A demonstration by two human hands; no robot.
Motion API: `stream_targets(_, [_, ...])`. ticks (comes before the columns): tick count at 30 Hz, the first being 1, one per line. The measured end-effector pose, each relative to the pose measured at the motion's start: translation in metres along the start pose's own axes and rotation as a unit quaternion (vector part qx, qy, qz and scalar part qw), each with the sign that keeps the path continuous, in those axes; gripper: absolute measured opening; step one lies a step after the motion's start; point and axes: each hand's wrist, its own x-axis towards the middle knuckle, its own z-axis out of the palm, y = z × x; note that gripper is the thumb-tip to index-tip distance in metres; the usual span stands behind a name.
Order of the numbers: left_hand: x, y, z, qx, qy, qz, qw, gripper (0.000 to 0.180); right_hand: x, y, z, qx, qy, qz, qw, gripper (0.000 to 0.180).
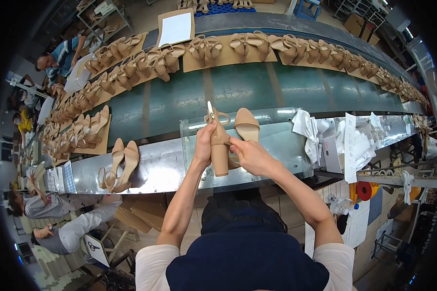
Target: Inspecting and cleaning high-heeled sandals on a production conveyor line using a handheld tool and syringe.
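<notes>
A tan high-heeled sandal (pixel 220 155) is held over the bench with its block heel pointing toward me. My left hand (pixel 204 144) is closed around its side, near the ankle strap and buckle. A white tag or strip (pixel 210 107) sticks up at that strap. My right hand (pixel 250 156) pinches at the heel's right side, where a small dark tip shows at the fingers; what they hold is too small to name. Another tan sandal (pixel 247 123) lies just beyond my right hand on the clear sheet (pixel 281 140), its near part hidden by that hand.
To the left, a pair of sandals (pixel 130 160) rests on the metal bench (pixel 162 157). Beyond runs a green conveyor belt (pixel 238 87) lined with many sandals on cardboard. White tissue (pixel 303 127) and a white box (pixel 331 154) stand right. Several people work at left, including one in blue (pixel 65 53).
</notes>
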Motion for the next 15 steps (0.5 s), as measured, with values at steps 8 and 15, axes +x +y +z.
stream_targets(8, [0.002, 0.003, -0.001, -0.054, -0.008, -0.020, 0.998, 0.038, 0.009, 0.019, -0.009, 0.100, -0.062, 0.016, 0.993, 0.028])
stream_targets(15, [0.001, 0.001, 0.001, -0.044, 0.031, -0.010, 0.999, 0.038, 0.006, 0.007, 0.007, -0.074, 0.060, -0.047, 0.994, 0.030])
